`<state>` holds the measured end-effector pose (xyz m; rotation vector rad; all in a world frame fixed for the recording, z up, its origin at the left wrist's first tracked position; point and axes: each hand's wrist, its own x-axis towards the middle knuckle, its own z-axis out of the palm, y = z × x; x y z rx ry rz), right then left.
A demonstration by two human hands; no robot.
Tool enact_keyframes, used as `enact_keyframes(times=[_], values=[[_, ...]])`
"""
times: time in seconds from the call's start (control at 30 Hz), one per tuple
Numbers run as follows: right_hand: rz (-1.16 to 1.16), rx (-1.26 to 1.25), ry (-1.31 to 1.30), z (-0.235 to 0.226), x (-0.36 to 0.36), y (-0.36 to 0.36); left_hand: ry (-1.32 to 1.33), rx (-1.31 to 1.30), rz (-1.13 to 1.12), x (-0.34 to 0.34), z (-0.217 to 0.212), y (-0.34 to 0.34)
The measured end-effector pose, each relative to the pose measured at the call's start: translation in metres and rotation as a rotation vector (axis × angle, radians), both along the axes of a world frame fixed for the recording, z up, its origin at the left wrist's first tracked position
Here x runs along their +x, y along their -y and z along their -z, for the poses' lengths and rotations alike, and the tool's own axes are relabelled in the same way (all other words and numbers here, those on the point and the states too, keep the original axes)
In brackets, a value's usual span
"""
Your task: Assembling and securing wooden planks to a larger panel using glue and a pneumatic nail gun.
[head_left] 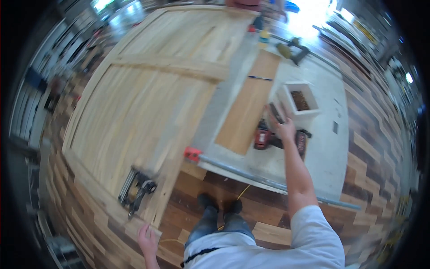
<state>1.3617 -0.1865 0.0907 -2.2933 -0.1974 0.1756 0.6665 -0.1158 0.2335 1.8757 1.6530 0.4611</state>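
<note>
My right hand (285, 129) reaches over the white worktable (324, 161), beside a white box (299, 112) of small brownish pieces. A dark oblong object (276, 113) sits between its blurred fingers; its kind is unclear. Just below that hand lies a red and black cordless drill (262, 137), partly hidden by my forearm. At the lower left, my left hand (147, 240) has its fingers curled at the near corner of a large framed wooden panel (148, 107). A black and silver nail gun (136, 188) rests on the panel close to it.
A long bar clamp (251, 171) with a red end runs along the table's near edge. On the table are a brown board (248, 105) with a blue pen (260, 78) and another power tool (298, 53). A yellow cord (243, 192) crosses the wood-look floor near my feet.
</note>
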Motion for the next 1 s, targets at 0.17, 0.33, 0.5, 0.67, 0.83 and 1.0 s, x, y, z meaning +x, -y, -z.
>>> enact_keyframes(times=[0.17,0.33,0.5,0.67,0.83,1.0], values=[[-0.107,0.255,-0.025,-0.048,-0.101,0.029,-0.030,0.218,0.009,-0.022,0.025,-0.059],[-0.074,0.473,-0.325,-0.039,-0.242,0.059,-0.113,0.263,0.017,-0.036,0.037,-0.142],[-0.352,0.411,-0.780,-0.098,-0.389,-0.013,-0.482,0.280,0.589,-0.048,0.047,-0.159],[-0.731,0.260,-1.138,-0.089,-0.462,-0.066,-0.223,0.328,0.499,-0.033,0.067,-0.164],[-0.339,0.547,-1.520,-0.070,-0.510,-0.123,-0.051,0.324,0.464,0.039,0.033,-0.122],[-0.156,0.933,-1.377,-0.112,-0.499,-0.135,0.230,0.353,0.710,0.054,0.002,-0.116]])
